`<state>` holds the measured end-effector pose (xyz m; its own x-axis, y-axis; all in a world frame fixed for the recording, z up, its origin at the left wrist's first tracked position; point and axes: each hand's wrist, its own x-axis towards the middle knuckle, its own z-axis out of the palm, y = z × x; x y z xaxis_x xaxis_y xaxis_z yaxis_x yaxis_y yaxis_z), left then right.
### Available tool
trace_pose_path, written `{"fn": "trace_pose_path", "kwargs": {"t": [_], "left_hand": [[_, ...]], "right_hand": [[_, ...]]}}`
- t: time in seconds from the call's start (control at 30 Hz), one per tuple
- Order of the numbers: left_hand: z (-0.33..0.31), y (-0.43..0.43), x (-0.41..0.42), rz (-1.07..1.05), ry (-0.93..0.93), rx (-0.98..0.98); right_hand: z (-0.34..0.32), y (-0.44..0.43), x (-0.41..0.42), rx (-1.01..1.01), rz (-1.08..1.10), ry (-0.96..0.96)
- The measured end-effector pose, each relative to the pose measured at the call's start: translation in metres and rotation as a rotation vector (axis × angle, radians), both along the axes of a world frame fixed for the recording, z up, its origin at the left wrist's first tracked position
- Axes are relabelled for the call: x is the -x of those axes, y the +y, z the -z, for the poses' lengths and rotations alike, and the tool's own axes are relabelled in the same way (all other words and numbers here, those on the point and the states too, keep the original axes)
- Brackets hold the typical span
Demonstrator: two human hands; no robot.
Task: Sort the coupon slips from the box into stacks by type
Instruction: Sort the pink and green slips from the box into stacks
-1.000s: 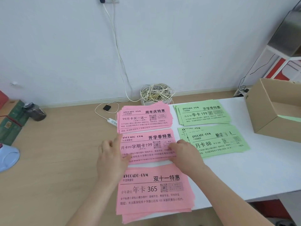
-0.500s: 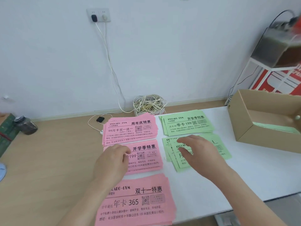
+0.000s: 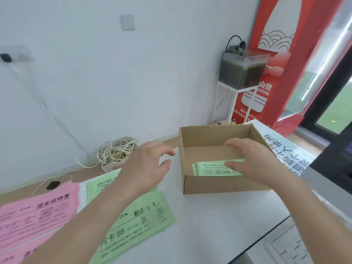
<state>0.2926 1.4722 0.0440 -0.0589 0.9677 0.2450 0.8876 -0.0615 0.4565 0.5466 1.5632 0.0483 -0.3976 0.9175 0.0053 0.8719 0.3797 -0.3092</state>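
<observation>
A white wall with a cable running down it stands behind a white desk (image 3: 219, 216). A coil of pale cord (image 3: 118, 151) lies at the foot of the wall. To the right, a murky green tank (image 3: 242, 69) sits on a white stand in front of a red banner (image 3: 274, 54).

The open cardboard box (image 3: 219, 185) stands near the desk's far right corner. A small stack of green slips (image 3: 209, 169), with "365" printed upside down, lies flat inside against its near wall.

The right hand (image 3: 253, 162) reaches into the box from the right with its fingers curved and spread wide. Its thumb is over the green slips, but contact cannot be told. The left hand (image 3: 144, 164) hovers just left of the box, fingers loosely curled with thumb and forefinger apart, holding nothing.

A green stack marked "88" (image 3: 148, 220) lies toward the desk's near left. A second green stack (image 3: 99, 187) sits behind it, partly under the left forearm. Pink stacks (image 3: 38, 212) lie at the left edge.
</observation>
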Motion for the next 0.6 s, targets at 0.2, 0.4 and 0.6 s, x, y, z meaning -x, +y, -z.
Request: {"fn": "trace_pose_path", "kwargs": {"t": [0.2,0.4,0.6], "left_hand": [[0.04,0.135,-0.084,0.201,0.401,0.441],[0.097,0.187,-0.115,0.164,0.505,0.844],[0.117,0.202,-0.122,0.063,0.48,0.862]], "right_hand": [[0.046,0.105,-0.032,0.298,-0.048,-0.235],[0.101,0.156,-0.037,0.475,-0.115,-0.479],[0.116,0.173,-0.033,0.387,-0.232,-0.573]]}}
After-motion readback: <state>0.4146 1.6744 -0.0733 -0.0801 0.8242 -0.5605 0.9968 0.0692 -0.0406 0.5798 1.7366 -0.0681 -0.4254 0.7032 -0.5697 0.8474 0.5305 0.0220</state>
